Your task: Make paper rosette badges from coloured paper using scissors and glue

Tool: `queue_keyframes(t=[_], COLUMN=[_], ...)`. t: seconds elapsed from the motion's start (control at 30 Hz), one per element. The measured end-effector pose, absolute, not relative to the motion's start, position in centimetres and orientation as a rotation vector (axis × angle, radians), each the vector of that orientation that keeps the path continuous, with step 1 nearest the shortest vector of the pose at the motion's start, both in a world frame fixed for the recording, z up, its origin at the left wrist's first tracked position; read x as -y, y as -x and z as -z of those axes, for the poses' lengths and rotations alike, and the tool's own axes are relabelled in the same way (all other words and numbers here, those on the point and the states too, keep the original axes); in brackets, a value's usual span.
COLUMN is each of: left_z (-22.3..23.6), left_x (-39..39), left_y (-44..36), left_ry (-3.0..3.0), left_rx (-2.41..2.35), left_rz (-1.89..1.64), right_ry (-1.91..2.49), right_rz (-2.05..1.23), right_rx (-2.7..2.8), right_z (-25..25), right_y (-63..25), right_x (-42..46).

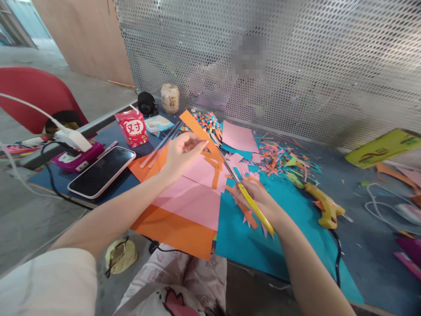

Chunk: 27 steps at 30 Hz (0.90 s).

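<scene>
My left hand (pixel 186 151) is closed on an orange paper strip (pixel 194 125), pinched between thumb and fingers and tilted up toward the back. In my right hand (pixel 258 199) are scissors with yellow handles (pixel 255 206). Their metal blades (pixel 229 166) point toward the lower end of the strip; whether they are parted there I cannot tell. Beneath both hands lie pink sheets (pixel 194 197), an orange sheet (pixel 177 230) and a large blue sheet (pixel 279 228). Small orange and pink cuttings are scattered under the scissors.
A phone (pixel 101 172), a purple power strip (pixel 79 156) and a red drink carton (pixel 132 127) stand left. Behind are a jar (pixel 170 98) and a perforated metal panel (pixel 296 57). Shredded paper (pixel 279 156), a yellow glue gun (pixel 324 204) and a yellow tube (pixel 381 147) lie right.
</scene>
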<state>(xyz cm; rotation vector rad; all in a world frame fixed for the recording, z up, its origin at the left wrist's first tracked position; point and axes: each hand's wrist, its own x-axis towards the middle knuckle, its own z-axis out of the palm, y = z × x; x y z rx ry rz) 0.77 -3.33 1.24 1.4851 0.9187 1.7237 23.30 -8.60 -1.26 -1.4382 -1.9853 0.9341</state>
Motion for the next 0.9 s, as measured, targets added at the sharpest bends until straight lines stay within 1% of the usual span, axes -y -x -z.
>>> queue_keyframes(t=[0.43,0.63,0.83,0.9], left_z=[-1.3,-1.3,-1.2,-1.1], left_x=[3.2,3.2,3.1,3.1], left_y=[-0.7,-0.8,-0.7,-0.7], left_ry=[-1.486,-1.474,-1.474,-1.474], left_rx=[-0.927,-0.904,-0.94,-0.958], left_rz=[-1.723,-1.736,-1.724,-1.714], right_ry=[1.495,1.539,1.569,1.545], right_rz=[-0.927,-1.04,-1.064,-1.017], right_rx=[1.98,1.942,1.956,1.971], right_z=[1.4,1.1,0.5,0.3], right_y=[-23.3,-23.2,-23.0,-22.9], right_x=[8.5,8.6,8.8,8.9])
